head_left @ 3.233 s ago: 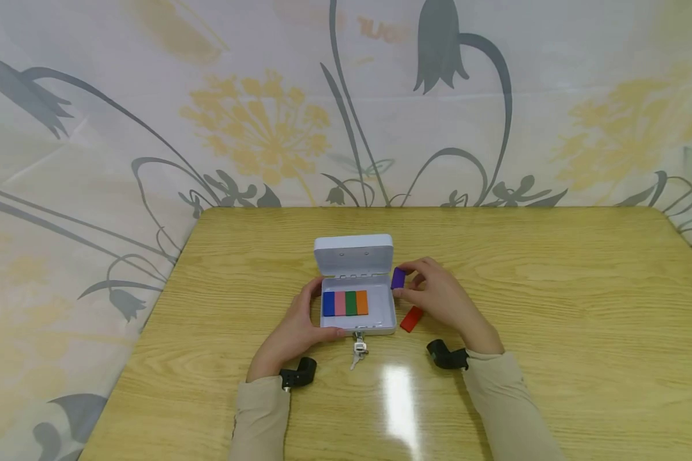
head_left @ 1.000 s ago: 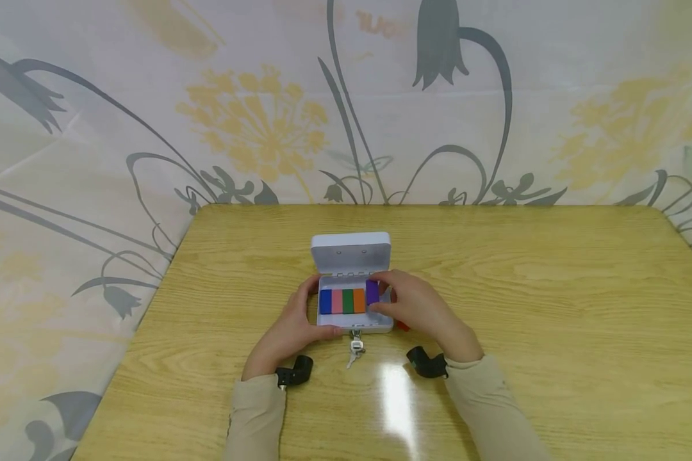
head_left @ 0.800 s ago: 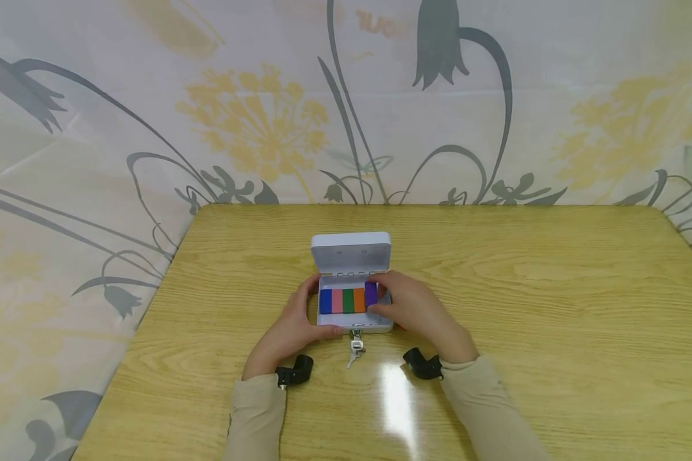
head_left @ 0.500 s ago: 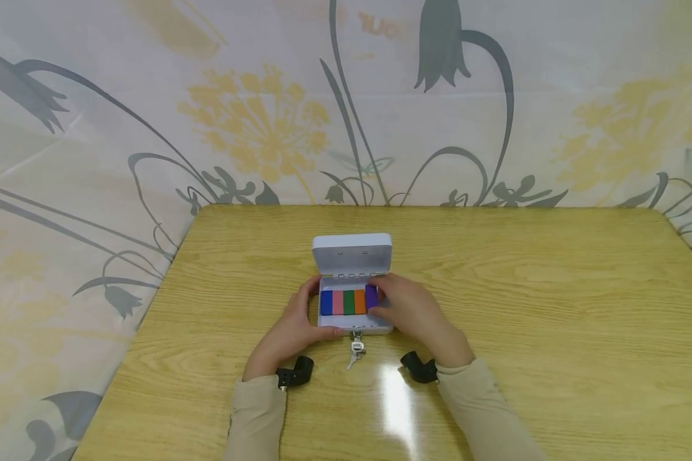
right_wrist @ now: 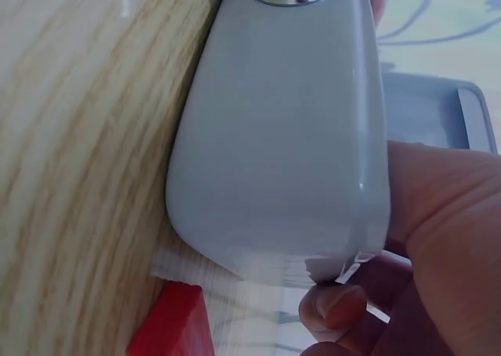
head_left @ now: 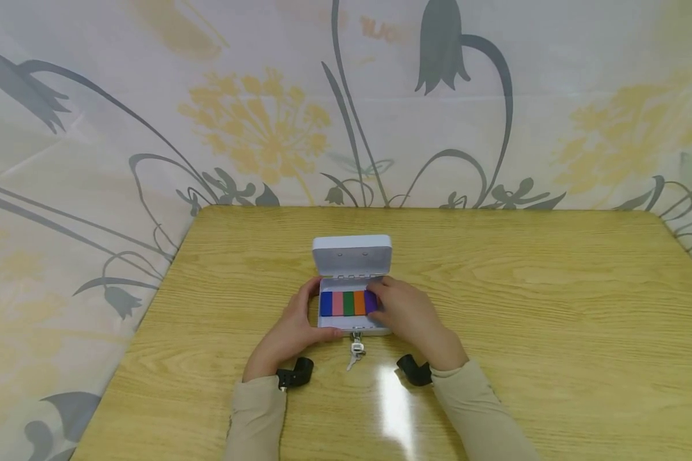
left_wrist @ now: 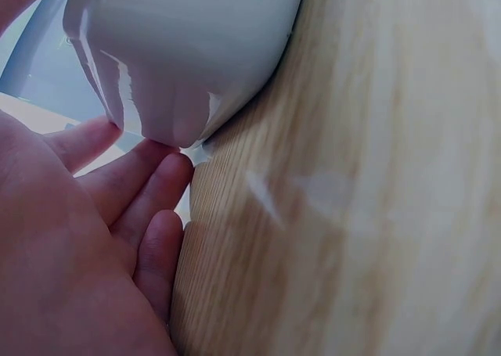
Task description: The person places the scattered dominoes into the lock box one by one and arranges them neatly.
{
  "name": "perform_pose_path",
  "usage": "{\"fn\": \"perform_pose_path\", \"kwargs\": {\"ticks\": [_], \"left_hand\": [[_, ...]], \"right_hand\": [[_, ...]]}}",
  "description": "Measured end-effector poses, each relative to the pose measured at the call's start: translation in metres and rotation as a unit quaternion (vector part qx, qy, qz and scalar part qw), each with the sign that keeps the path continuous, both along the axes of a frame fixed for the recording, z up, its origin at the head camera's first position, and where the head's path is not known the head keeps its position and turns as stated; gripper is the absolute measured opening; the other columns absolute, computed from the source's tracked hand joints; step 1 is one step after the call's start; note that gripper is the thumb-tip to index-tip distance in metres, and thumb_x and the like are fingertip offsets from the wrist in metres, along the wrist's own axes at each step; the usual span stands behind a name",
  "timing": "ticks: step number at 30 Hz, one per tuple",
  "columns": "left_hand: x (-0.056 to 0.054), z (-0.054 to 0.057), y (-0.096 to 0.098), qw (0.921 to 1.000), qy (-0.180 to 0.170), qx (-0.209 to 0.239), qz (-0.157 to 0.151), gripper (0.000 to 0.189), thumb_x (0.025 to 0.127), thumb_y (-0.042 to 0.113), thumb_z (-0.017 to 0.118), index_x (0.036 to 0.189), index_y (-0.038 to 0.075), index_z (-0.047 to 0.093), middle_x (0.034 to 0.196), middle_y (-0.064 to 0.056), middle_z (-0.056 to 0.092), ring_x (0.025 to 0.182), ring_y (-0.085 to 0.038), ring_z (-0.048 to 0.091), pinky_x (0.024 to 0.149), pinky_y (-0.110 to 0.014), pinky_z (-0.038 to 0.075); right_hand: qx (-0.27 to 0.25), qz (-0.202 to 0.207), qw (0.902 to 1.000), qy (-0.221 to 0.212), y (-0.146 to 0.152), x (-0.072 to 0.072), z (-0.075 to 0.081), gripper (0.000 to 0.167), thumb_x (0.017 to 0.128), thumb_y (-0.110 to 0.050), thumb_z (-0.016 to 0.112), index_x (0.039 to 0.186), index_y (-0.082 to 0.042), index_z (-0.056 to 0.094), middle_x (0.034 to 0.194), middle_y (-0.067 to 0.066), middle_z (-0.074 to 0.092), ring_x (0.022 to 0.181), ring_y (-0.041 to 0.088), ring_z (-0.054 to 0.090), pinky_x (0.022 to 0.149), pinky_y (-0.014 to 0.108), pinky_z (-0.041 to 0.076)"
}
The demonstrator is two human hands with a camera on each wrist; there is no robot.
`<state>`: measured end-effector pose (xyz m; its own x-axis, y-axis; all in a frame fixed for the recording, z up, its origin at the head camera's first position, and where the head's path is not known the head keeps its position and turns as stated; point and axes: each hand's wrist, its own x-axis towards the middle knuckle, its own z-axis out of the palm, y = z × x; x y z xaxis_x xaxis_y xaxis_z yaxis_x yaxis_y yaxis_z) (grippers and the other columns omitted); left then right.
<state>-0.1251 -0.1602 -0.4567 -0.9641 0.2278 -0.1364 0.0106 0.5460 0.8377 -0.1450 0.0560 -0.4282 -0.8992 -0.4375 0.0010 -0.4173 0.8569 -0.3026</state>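
Note:
A white metal cash box stands on the table with its lid raised. My left hand holds its left side, thumb at the front edge and fingers at the back corner. Inside, a blue block, a pink block, a green block and an orange block lie side by side. At the row's right end is a purple block, which my right hand pinches between thumb and fingers. A red block lies beside the box, hidden in the head view.
Keys hang from the lock at the box's front. The wooden table stretches away on both sides, against a flower-patterned wall covering. A black wrist mount sits at my left sleeve.
My right hand has carried the purple block from outside the box's right side into it, then left against the orange block and down level with the row. The left hand keeps its hold.

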Motion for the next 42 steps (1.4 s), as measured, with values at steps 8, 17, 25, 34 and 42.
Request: {"fn": "perform_pose_path", "kwargs": {"ticks": [8, 17, 25, 34, 42], "left_hand": [[0.0001, -0.0003, 0.0011, 1.0, 0.001, 0.001, -0.002, 0.106, 0.058, 0.048, 0.079, 0.141, 0.024, 0.018, 0.138, 0.002, 0.029, 0.124, -0.016, 0.026, 0.103, -0.042, 0.021], [0.0003, -0.0005, -0.0009, 1.0, -0.007, -0.003, 0.002, 0.105, 0.059, 0.046, 0.079, 0.141, 0.025, 0.017, 0.138, 0.001, 0.028, 0.124, -0.018, 0.026, 0.103, -0.044, 0.021], [0.0001, -0.0005, -0.0001, 0.9999, -0.002, -0.01, -0.001, 0.105, 0.06, 0.047, 0.079, 0.141, 0.024, 0.017, 0.138, 0.001, 0.029, 0.124, -0.018, 0.026, 0.102, -0.043, 0.021], [-0.0009, 0.0004, 0.001, 1.0, 0.0, -0.002, -0.003, 0.105, 0.059, 0.047, 0.079, 0.141, 0.025, 0.017, 0.138, 0.001, 0.028, 0.124, -0.017, 0.025, 0.102, -0.044, 0.021], [-0.0006, 0.0001, -0.0001, 1.0, 0.005, -0.005, -0.006, 0.104, 0.06, 0.047, 0.079, 0.141, 0.025, 0.017, 0.137, 0.001, 0.029, 0.124, -0.017, 0.026, 0.102, -0.043, 0.021]], "right_hand": [[0.02, -0.006, 0.9997, 0.013, -0.0013, 0.0014, -0.0025, 0.047, 0.075, -0.028, 0.072, 0.116, -0.008, 0.059, 0.107, 0.006, 0.056, 0.092, 0.02, 0.055, 0.076, 0.036, 0.047], [0.021, -0.013, 0.9997, 0.006, -0.0047, 0.0009, -0.0037, 0.046, 0.075, -0.027, 0.072, 0.115, -0.009, 0.059, 0.108, 0.005, 0.056, 0.093, 0.022, 0.054, 0.074, 0.037, 0.047], [0.021, -0.017, 0.9996, 0.007, -0.0043, 0.0006, -0.0042, 0.046, 0.075, -0.028, 0.072, 0.115, -0.009, 0.06, 0.106, 0.005, 0.056, 0.09, 0.021, 0.055, 0.071, 0.037, 0.048], [0.024, -0.013, 0.9996, 0.005, -0.0033, -0.0006, -0.0026, 0.047, 0.074, -0.028, 0.072, 0.116, -0.008, 0.06, 0.106, 0.005, 0.057, 0.09, 0.02, 0.055, 0.074, 0.035, 0.047], [0.012, -0.012, 0.9999, -0.004, -0.0038, -0.001, -0.0027, 0.053, 0.073, -0.028, 0.073, 0.12, -0.01, 0.056, 0.112, 0.005, 0.056, 0.095, 0.021, 0.055, 0.078, 0.037, 0.046]]}}
